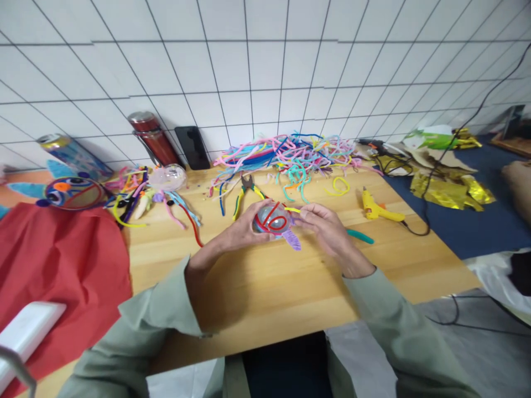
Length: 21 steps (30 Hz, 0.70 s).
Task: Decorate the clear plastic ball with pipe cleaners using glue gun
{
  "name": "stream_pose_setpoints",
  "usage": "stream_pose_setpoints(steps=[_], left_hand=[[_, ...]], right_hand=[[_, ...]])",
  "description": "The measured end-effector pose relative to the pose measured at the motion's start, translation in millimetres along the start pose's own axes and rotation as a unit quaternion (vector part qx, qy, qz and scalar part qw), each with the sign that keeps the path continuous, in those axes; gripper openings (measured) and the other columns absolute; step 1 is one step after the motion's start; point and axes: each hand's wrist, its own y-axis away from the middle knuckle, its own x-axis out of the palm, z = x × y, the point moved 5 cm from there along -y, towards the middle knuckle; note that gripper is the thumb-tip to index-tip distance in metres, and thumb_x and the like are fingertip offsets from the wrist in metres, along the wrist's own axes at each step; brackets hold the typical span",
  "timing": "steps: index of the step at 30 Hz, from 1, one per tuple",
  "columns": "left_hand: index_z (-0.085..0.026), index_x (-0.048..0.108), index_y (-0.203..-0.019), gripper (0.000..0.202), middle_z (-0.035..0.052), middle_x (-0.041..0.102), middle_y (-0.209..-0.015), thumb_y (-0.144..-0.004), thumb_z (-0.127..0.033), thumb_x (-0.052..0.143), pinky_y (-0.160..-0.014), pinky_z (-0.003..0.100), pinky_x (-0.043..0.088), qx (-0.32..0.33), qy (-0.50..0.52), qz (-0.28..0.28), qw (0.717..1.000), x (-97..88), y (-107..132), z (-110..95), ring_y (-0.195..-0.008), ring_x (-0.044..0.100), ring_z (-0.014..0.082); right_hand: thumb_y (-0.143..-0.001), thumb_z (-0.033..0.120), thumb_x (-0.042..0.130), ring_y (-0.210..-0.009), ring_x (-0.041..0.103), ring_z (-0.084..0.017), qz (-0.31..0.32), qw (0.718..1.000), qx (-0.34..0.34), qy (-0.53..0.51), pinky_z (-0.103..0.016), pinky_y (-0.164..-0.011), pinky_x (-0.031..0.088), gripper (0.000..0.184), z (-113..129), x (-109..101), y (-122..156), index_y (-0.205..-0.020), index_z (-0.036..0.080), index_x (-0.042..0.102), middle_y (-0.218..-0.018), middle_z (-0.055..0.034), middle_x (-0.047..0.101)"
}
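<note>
Clear ball (274, 218) w/ red strips (285, 222) on it was at ctr of frame, held over the wooden table (265, 298). L hand (244, 227) was cupped round its left side, thumb below, fingers over the top, i.e. a closed hold. R hand (326, 226), just right of ball, had thumb & fingertips pinching a yel. strip (292, 210) near the ball's upper right; couldn't tell if strip touched it. Purple pc. (291, 239) stuck out at ball's lower right.

Pliers (248, 187) lay just above L hand, handles toward it. Big pile of fuzzy strips (269, 152) ran along upper ctr. Teal stick (360, 236) lay by R wrist; yel. glue gun (381, 212) was farther right, w/ cord attached. Phone (193, 147) & red flask (155, 141) stood upper left, nr wall. Red cloth (74, 249) covered left side. Another person's hand (519, 182) showed at right edge.
</note>
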Motion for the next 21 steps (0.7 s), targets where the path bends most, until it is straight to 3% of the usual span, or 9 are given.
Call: stream_pose_setpoints(steps=[4, 8, 14, 21], left_hand=[[-0.027, 0.042, -0.180, 0.107, 0.0181, 0.049, -0.184, -0.093, -0.064, 0.093, -0.140, 0.058, 0.049, -0.025, 0.036, -0.007, 0.999, -3.9, 3.6, 4.0, -0.166, 0.056, 0.0410], [-0.026, 0.046, -0.178, 0.102, 0.0164, 0.054, -0.180, -0.094, -0.064, 0.091, -0.140, 0.058, 0.048, -0.038, 0.073, -0.016, 0.997, -7.0, 1.1, 4.5, -0.163, 0.059, 0.0405], [-0.026, 0.047, -0.176, 0.103, 0.0163, 0.056, -0.180, -0.093, -0.066, 0.091, -0.141, 0.059, 0.045, -0.060, 0.115, -0.026, 0.991, -12.4, -1.8, 9.2, -0.165, 0.058, 0.0421], [-0.025, 0.047, -0.174, 0.104, 0.0186, 0.052, -0.182, -0.090, -0.064, 0.094, -0.142, 0.062, 0.045, -0.067, 0.091, -0.030, 0.993, -11.1, 0.7, 2.8, -0.165, 0.057, 0.0428]], right_hand=[[-0.066, 0.064, 0.108, -0.088, 0.077, -0.023, 0.012, 0.999, -0.004, 0.041, -0.040, -0.091, 0.065, 0.051, 7.0, 5.5, -13.8, -0.081, 0.026, 0.077, -0.094, -0.0039, 0.084], [-0.071, 0.059, 0.102, -0.080, 0.069, -0.020, 0.026, 0.993, -0.052, 0.107, -0.036, -0.083, 0.058, 0.041, 19.4, 6.0, -24.6, -0.082, 0.026, 0.080, -0.081, 0.0002, 0.077], [-0.074, 0.054, 0.099, -0.082, 0.066, -0.021, -0.012, 0.982, -0.113, 0.149, -0.036, -0.082, 0.055, 0.033, 38.0, -9.7, -30.9, -0.084, 0.027, 0.082, -0.084, 0.0002, 0.077], [-0.078, 0.055, 0.099, -0.082, 0.068, -0.020, -0.021, 0.979, -0.144, 0.142, -0.037, -0.084, 0.055, 0.033, 34.1, -9.2, -27.6, -0.085, 0.027, 0.083, -0.086, 0.0006, 0.079]])
